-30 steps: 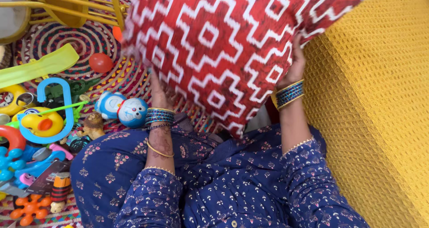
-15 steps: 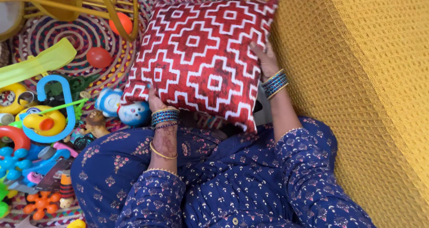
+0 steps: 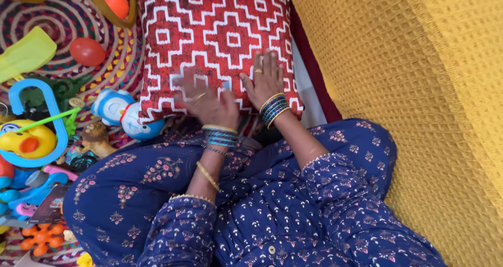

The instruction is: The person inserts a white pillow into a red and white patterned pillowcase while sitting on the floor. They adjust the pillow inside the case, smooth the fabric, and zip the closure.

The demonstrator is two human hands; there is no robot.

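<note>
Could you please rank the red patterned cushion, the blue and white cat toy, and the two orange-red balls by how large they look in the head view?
1. Red patterned cushion, by far the largest.
2. Blue and white cat toy.
3. The two balls: one on the rug, one behind the yellow frame. They look alike, and the second is partly hidden, so I leave them unranked.

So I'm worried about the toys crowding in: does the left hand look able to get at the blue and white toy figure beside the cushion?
Probably yes. The left hand rests flat on the red patterned cushion, and the blue and white toy figure lies just beside that cushion's lower corner, with nothing between them.
</note>
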